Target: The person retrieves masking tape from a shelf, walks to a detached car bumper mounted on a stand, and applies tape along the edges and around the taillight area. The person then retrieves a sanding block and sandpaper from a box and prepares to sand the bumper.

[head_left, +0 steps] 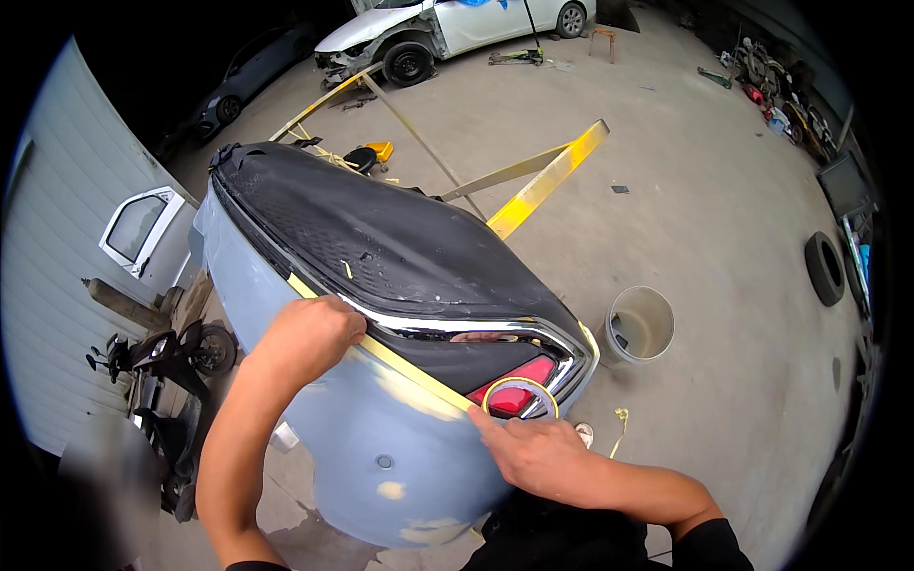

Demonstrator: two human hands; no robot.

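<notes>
A car bumper (328, 476), grey-blue with pale filler patches, lies in front of me on a stand. Its upper part is a black textured panel (400, 233), edged by a chrome trim strip (428, 325). A red reflector (533, 373) sits at the near right corner. Yellow masking tape (409, 374) runs along the border between paint and black trim. My left hand (319, 330) is closed over this strip, its fingertips hidden. My right hand (538, 457) grips the tape roll (488, 388), which stands on edge before the reflector, with the strip stretched between both hands.
A yellow-and-metal stand (552, 181) juts out beyond the bumper. A bucket (641, 324) is to the right, a tyre (824, 269) farther right. A scooter (171, 381) and a white car door (143, 233) are at left. A partly dismantled white car (457, 33) stands behind.
</notes>
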